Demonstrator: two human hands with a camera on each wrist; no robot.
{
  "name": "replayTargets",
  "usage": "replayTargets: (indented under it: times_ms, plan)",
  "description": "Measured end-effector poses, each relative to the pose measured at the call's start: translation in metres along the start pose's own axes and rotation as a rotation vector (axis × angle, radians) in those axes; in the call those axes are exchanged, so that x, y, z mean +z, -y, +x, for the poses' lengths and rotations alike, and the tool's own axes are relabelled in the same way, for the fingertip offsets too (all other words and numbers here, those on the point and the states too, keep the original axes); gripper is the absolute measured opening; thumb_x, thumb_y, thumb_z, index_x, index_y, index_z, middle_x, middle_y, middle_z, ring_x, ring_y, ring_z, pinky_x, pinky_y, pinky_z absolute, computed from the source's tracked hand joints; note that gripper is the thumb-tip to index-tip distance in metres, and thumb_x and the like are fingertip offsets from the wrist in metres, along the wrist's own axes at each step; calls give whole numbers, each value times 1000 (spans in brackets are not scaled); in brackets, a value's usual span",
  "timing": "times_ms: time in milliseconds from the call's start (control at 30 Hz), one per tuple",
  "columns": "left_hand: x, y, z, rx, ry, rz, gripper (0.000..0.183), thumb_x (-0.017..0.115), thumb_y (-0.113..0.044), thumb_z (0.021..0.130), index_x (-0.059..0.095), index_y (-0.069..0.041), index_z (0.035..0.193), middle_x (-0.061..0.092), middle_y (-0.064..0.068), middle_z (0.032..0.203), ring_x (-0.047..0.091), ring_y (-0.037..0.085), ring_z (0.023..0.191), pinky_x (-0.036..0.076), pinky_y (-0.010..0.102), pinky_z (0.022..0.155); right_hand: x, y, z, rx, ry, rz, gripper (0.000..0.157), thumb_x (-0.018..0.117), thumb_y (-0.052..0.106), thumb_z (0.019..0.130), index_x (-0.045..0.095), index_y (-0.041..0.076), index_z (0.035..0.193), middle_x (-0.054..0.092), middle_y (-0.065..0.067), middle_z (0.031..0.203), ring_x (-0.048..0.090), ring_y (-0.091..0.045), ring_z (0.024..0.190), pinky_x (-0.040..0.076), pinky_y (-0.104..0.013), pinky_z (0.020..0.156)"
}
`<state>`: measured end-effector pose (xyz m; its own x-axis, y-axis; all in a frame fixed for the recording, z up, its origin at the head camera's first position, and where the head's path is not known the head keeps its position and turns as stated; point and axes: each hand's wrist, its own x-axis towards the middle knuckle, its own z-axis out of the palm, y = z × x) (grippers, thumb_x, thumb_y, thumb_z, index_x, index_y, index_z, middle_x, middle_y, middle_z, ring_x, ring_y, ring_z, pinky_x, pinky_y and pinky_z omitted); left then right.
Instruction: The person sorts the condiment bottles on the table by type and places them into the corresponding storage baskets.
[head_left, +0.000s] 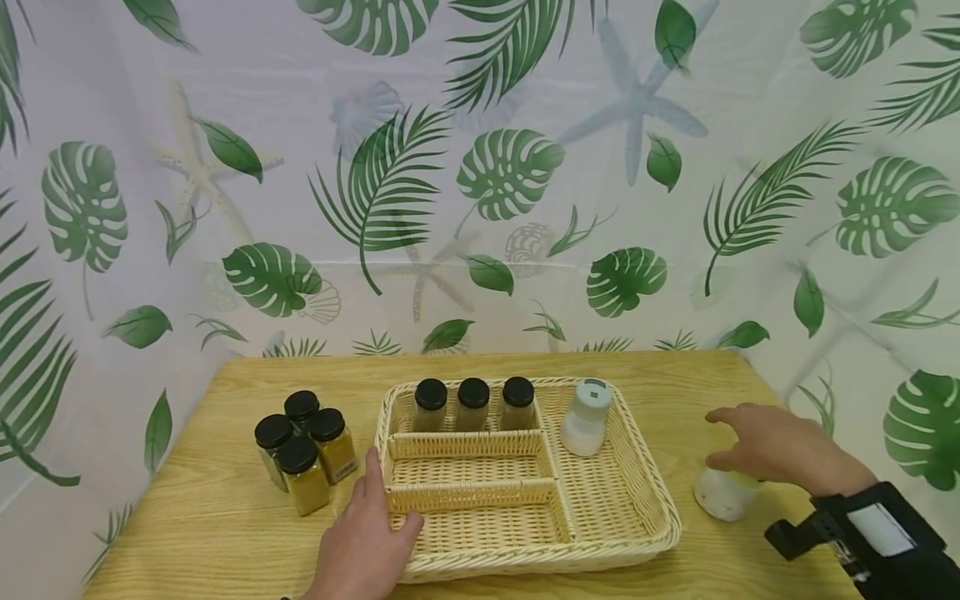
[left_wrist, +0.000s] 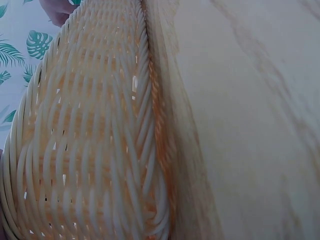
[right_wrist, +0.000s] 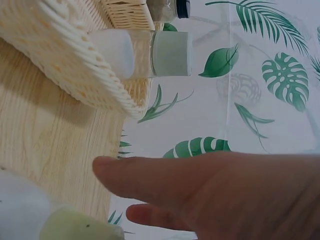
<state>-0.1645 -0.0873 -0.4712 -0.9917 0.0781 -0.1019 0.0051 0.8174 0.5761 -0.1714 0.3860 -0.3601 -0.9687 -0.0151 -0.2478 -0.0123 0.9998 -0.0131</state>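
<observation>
My left hand (head_left: 366,533) holds the left rim of a divided wicker basket (head_left: 525,560), thumb over the inner side and index finger along the outside. Also in the left wrist view, the basket's woven wall (left_wrist: 95,130) fills the left half. My right hand (head_left: 783,446) hovers at the right with thumb and fingers apart, just above a white shaker bottle (head_left: 723,496). In the right wrist view that bottle's yellow-green cap (right_wrist: 75,225) lies below the extended fingers. A second shaker with a pale green cap (head_left: 592,394) stands in the basket's right compartment.
Three black-lidded jars (head_left: 472,406) line the basket's back-left compartment. Several square jars with black lids and yellow contents (head_left: 309,490) cluster on the wooden table (head_left: 210,533) left of the basket. A leaf-print curtain (head_left: 480,250) hangs behind and on both sides.
</observation>
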Motion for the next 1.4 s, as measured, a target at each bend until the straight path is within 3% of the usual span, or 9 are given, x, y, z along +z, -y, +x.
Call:
replayTargets:
  times_ms: [100, 267, 533, 933, 1167, 1400]
  plan:
    - [0, 0, 0, -11, 4, -2, 99, 61, -47, 92, 4, -4, 162, 49, 25, 145, 69, 35, 95, 52, 49, 64, 4, -4, 0, 9, 43, -3, 74, 76, 50, 82, 60, -1, 134, 63, -30, 124, 62, -47, 108, 53, -56, 74]
    - [0, -1, 0, -19, 13, -15, 99, 61, -47, 92, 5, -5, 162, 48, 24, 146, 69, 35, 94, 52, 49, 64, 11, -8, -2, 35, 76, -5, 70, 77, 45, 81, 61, 0, 132, 67, -26, 119, 66, -40, 101, 52, -52, 70]
    - [0, -2, 0, -28, 15, -23, 99, 60, -47, 92, 5, -5, 162, 47, 24, 148, 68, 37, 102, 53, 54, 72, 18, -13, -2, -10, 17, 25, 47, 75, 29, 85, 66, -2, 119, 68, -23, 113, 62, -26, 87, 50, -43, 68]
    - [-2, -2, 0, -27, 26, -19, 100, 61, -48, 92, 3, -5, 162, 47, 25, 147, 68, 36, 99, 53, 52, 70, 23, -16, -2, -45, -42, 25, 35, 76, 24, 83, 69, 1, 109, 70, -20, 107, 64, -28, 90, 52, -48, 74]
    - [-2, -3, 0, -34, 34, -24, 100, 61, -47, 92, 3, -5, 162, 46, 25, 148, 68, 37, 102, 53, 52, 71, 10, -9, -6, -71, -69, 18, 38, 76, 26, 85, 69, 0, 112, 69, -21, 108, 66, -36, 94, 53, -49, 74]
    - [0, -3, 0, -28, 22, -22, 99, 61, -47, 92, 5, -5, 162, 46, 24, 149, 66, 38, 107, 54, 54, 75, -3, 1, -10, -111, -124, 10, 37, 76, 25, 85, 70, 2, 113, 70, -19, 107, 67, -33, 91, 53, -45, 70]
